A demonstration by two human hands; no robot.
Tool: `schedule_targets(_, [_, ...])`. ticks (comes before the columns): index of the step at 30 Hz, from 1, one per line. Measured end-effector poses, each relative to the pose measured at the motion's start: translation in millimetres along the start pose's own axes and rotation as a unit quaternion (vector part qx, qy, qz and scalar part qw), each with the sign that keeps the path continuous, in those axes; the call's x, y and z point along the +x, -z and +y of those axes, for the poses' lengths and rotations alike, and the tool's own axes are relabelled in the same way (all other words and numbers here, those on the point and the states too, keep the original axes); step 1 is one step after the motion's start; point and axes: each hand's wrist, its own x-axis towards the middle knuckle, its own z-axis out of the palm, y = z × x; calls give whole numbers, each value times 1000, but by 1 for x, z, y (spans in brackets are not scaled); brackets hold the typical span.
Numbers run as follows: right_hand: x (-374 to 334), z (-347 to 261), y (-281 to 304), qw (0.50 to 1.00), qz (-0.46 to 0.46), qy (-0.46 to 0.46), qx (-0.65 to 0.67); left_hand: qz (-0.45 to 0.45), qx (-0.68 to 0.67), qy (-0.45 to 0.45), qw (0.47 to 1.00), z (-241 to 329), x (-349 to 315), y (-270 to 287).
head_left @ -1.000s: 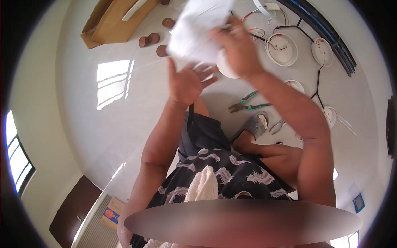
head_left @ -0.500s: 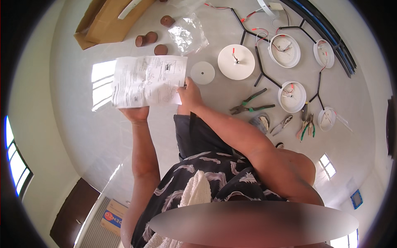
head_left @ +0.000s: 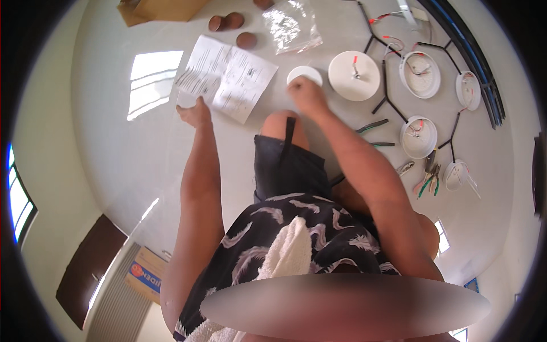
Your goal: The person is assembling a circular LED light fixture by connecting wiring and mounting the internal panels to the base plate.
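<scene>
Left hand on printed sheet, right hand at small white disc

We find the left hand pinching the sheet's near left corner, thumb on top. Beyond the sheet we note brown cylinders, then a clear plastic bag. The right hand is curled over the small white disc's near edge; we cannot tell whether it grips. Just right, we record a larger white disc, then round white housings.

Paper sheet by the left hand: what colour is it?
The sheet is white with dark print; head view.
</scene>
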Motion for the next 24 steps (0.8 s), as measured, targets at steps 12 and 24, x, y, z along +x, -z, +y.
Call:
schedule_targets(12, [0, 12, 35, 962, 28, 143, -231, -333, 175, 92, 922, -44, -73, -1])
schedule_targets(24, [16, 14, 33, 836, -84, 206, -502, -396, 212, 67, 891, -47, -77, -8])
